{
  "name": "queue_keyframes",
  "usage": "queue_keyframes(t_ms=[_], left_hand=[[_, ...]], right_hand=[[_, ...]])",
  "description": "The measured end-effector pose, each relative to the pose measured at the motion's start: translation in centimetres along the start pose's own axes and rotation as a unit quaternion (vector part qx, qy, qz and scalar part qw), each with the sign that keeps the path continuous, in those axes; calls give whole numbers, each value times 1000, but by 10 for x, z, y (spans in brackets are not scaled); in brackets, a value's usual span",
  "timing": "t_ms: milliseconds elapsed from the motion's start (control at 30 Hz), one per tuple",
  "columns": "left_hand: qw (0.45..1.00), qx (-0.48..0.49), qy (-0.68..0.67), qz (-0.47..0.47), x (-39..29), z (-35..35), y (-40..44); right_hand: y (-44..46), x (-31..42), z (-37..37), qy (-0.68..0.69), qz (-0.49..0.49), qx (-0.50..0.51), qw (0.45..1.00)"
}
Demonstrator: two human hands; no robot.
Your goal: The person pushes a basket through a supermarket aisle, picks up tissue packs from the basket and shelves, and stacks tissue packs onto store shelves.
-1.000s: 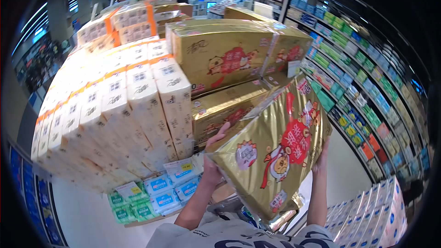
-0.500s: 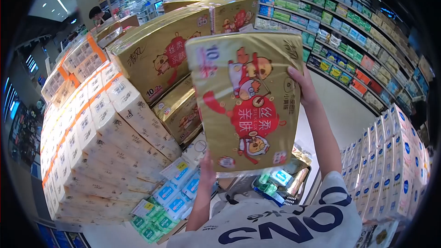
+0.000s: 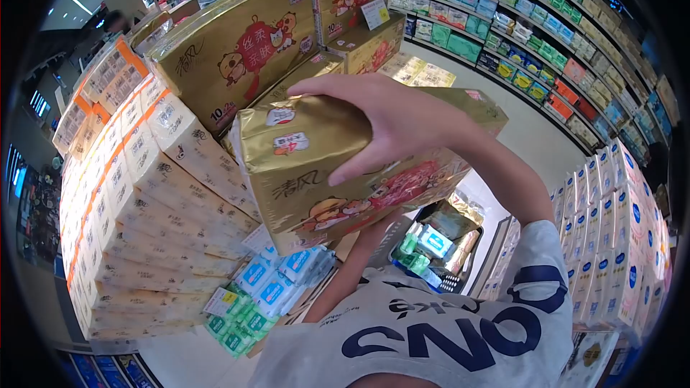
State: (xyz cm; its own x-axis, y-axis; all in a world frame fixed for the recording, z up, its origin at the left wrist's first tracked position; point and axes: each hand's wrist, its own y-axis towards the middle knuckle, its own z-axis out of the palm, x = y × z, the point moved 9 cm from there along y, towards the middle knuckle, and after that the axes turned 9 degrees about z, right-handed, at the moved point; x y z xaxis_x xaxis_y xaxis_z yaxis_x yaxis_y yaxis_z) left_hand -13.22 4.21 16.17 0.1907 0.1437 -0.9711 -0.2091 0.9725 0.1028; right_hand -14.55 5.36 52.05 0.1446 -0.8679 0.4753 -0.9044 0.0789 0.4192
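Observation:
A gold, plastic-wrapped pack of tissues [image 3: 316, 165] with red lettering and cartoon animals is tilted in front of me, in front of the gold stack. My right hand [image 3: 388, 115] grips it from above, thumb on the printed side and fingers over the end. My left forearm reaches up to the pack's underside, where the pack hides that hand and its fingers. Just behind stand more gold tissue packs [image 3: 244, 57], upright on others.
White tissue packs [image 3: 172, 194] are piled at left. Blue wipes packs [image 3: 277, 280] and green packs [image 3: 241, 320] lie low in front. A basket [image 3: 460, 276] holding goods is below right. Another pile of white packs [image 3: 611, 244] stands at right; stocked shelves [image 3: 517, 43] curve behind.
The tissue pack has turned from its broad front to a tilted, end-on view and moved left. My right hand is now over its top; my left hand has gone behind its lower side.

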Motion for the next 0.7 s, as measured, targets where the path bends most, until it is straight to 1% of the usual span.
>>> queue_keyframes(t_ms=[33, 67, 100, 167, 200, 233, 267, 300, 333, 367, 400, 433, 500, 533, 600, 633, 667, 700], left_hand=[[998, -13, -65, -5, 0, 6, 0], [999, -34, -3, 30, -11, 3, 1], [998, -48, 26, 25, -16, 0, 2], [994, -75, 83, 12, -28, -6, 4], [994, -73, 72, 34, -25, -8, 8], [994, -69, 62, 55, -19, -9, 14], [992, -43, 92, 72, -7, -14, 23], [993, -41, 91, 70, 0, -16, 28], [996, -67, -10, 50, 8, -21, 32], [989, -93, -111, 28, 16, -25, 36], [986, -64, -145, 42, 12, -25, 47], [986, -64, -147, 42, 11, -28, 50], [977, -74, -194, 54, -16, -28, 52], [965, -51, -244, 74, -32, -23, 54], [965, -54, -242, 85, -38, -30, 63], [965, -56, -240, 95, -40, -33, 66], [964, -57, -240, 99, -40, -37, 70], [963, -35, -245, 106, -40, -40, 75]], right_hand=[[1, -2, 7, -32, 26, 10, 999], [2, 1, 14, -53, 12, 16, 998], [1, 2, 19, -50, 6, 20, 999], [-3, 14, 19, -173, -58, -65, 981], [-2, 14, 22, -170, -61, -62, 982], [-2, 13, 18, -196, -60, -91, 975], [-3, 11, 13, -222, -56, -121, 966], [-4, 8, 10, -221, -54, -121, 966], [-5, 5, 3, -233, -50, -134, 962], [-7, 3, -4, -244, -46, -147, 957], [-8, 0, -12, -250, -19, -131, 959], [-11, -3, -22, -251, -18, -130, 959], [-19, -23, -50, -260, 55, -153, 952], [-25, -29, -59, -260, 53, -152, 952], [-46, -35, -91, -317, 51, -259, 911], [-54, -38, -95, -318, 49, -258, 911], [-66, -42, -104, -306, 57, -296, 903], [-77, -45, -112, -292, 61, -334, 894]])
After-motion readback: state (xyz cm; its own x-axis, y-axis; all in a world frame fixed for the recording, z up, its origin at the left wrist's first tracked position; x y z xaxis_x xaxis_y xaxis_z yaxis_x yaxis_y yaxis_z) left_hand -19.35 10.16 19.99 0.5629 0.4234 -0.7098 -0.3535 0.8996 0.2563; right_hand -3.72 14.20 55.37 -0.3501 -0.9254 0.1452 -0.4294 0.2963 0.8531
